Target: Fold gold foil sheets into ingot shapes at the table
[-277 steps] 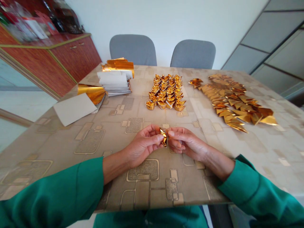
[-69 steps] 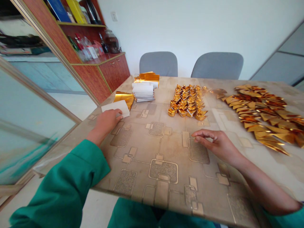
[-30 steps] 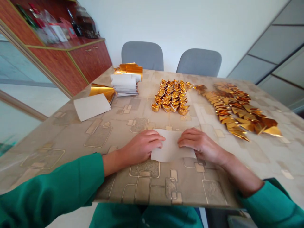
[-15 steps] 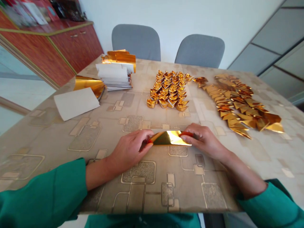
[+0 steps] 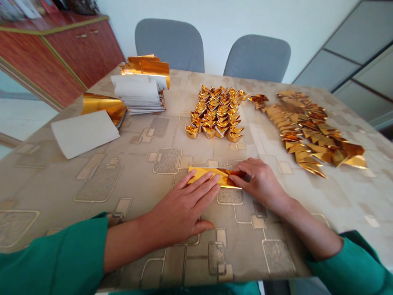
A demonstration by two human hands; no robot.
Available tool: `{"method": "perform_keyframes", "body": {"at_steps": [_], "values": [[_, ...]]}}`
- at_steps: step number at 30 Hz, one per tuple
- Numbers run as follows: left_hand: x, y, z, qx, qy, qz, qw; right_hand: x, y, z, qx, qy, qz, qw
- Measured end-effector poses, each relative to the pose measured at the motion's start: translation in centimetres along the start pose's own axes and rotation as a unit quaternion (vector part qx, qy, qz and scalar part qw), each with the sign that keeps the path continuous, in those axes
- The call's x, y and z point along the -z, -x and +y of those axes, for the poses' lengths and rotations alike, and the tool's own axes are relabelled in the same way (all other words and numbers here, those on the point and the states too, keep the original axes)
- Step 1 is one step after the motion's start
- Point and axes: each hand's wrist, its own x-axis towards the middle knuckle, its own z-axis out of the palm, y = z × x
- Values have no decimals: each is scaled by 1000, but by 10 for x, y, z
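My left hand (image 5: pixel 190 205): outstretched, palm-down across the gold strip (image 5: pixel 224 179).
My right hand (image 5: pixel 260 180): curled, pinching its right end.

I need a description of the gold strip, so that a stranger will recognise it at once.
On the patterned table, look at the side opposite the gray chairs. The gold strip lies partly under the left hand, its right end pinched by the right hand. Unlike the gold boats and pointed gold pieces farther back, it is single, long and narrow.
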Motion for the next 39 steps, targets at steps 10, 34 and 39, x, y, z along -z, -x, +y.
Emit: {"method": "perform_keyframes", "body": {"at_steps": [10,34,39], "values": [[1,2,0,22,28,-39,999,0,-2,-2,-17,18,0,1000],[2,-2,-2,11,5,-36,999,-13,44,-49,103,211,18,972],[6,-1,-7,-3,-4,-51,999,-5,50,-44,94,223,19,970]]}}
